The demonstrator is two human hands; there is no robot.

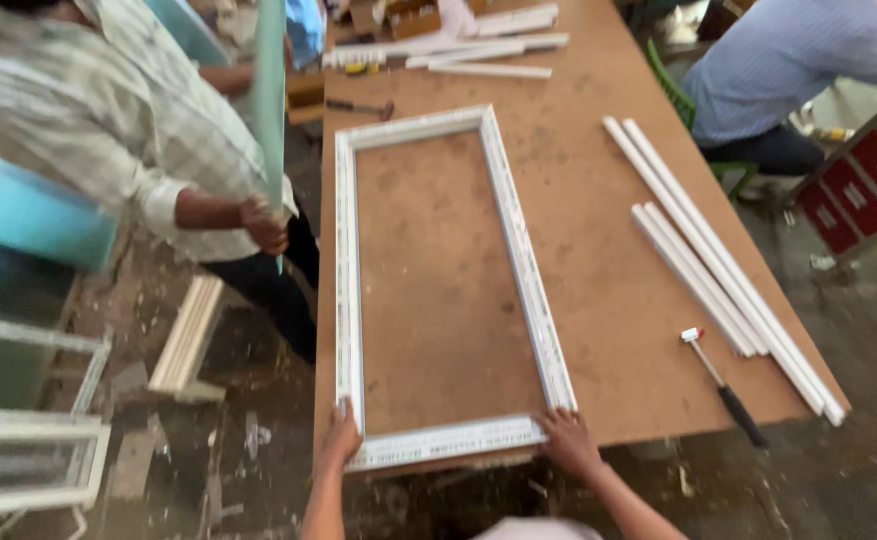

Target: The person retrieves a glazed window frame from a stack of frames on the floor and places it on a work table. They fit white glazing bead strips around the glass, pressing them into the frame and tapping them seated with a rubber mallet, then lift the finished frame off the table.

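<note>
A white rectangular window frame [518, 250] lies flat on the brown workbench [598, 200]. My left hand [339, 432] grips its near left corner. My right hand [567, 440] holds its near right corner, fingers on the bottom rail. At the left, a person in a checked shirt stands beside the bench holding a pale green pane [270, 110] upright on its edge with one hand [264, 226].
Several long white strips [703, 265] lie at the bench's right side, a small hammer [723, 385] near them. More white strips [478, 50] and a dark hammer [360, 106] sit at the far end. Another person [788, 70] sits at the far right. White frames [28, 450] lean at left.
</note>
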